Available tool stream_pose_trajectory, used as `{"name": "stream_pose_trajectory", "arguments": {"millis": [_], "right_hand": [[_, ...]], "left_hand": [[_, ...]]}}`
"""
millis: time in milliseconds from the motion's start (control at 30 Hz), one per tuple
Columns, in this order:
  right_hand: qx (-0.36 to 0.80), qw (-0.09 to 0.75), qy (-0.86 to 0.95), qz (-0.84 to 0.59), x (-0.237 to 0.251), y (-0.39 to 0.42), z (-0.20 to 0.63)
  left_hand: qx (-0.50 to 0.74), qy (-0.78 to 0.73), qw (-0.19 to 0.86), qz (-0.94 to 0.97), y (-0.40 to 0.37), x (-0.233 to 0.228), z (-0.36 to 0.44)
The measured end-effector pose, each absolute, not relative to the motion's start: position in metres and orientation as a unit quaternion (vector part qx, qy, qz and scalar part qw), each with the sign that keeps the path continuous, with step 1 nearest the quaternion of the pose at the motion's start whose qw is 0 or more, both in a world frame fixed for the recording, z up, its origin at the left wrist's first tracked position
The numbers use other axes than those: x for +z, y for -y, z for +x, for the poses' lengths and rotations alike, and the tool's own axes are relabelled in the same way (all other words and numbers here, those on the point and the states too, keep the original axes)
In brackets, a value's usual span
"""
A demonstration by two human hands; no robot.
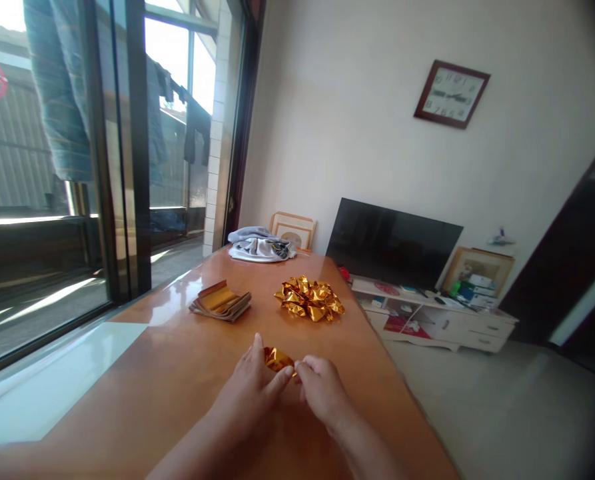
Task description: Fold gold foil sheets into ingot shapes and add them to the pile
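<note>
Grey cloth (pixel 261 245) at table (pixel 177 373) far end; clock (pixel 451 93) above dark TV (pixel 392 243).

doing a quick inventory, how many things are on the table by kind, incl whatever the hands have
Gold foil piece between the left hand and right hand: 1
Heap of folded gold foil: 1
Stack of flat sheets: 1
Bundle of cloth: 1
Total: 4

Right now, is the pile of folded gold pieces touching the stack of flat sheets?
No, the pile of folded gold pieces lies apart from the stack of flat sheets, with bare table between them.
</note>
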State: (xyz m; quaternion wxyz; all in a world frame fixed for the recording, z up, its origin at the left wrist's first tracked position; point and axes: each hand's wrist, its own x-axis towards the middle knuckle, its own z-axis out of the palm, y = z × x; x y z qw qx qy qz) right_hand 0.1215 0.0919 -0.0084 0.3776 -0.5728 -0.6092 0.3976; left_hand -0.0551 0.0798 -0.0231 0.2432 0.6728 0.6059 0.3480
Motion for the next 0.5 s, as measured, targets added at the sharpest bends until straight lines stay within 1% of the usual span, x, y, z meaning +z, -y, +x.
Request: {"name": "stream_pose_trajectory", "arguments": {"millis": [100, 233, 367, 500], "right_hand": [[0.428, 0.386, 0.568, -0.588, -0.005, -0.106, 0.124], [0.401, 0.408, 0.551, -0.607, -0.006, -0.137, 0.134], [0.333, 0.439, 0.553, -0.626, -0.004, -0.182, 0.151], [0.223, 0.456, 0.559, -0.656, 0.011, -0.233, 0.176]], "left_hand": [[0.334, -0.625, 0.226, 0.668, -0.093, -0.008, -0.07], [0.421, -0.617, 0.125, 0.653, -0.122, 0.012, -0.088], [0.495, -0.605, 0.025, 0.624, -0.153, 0.025, -0.105], [0.518, -0.613, -0.072, 0.592, -0.172, 0.019, -0.123]]}}
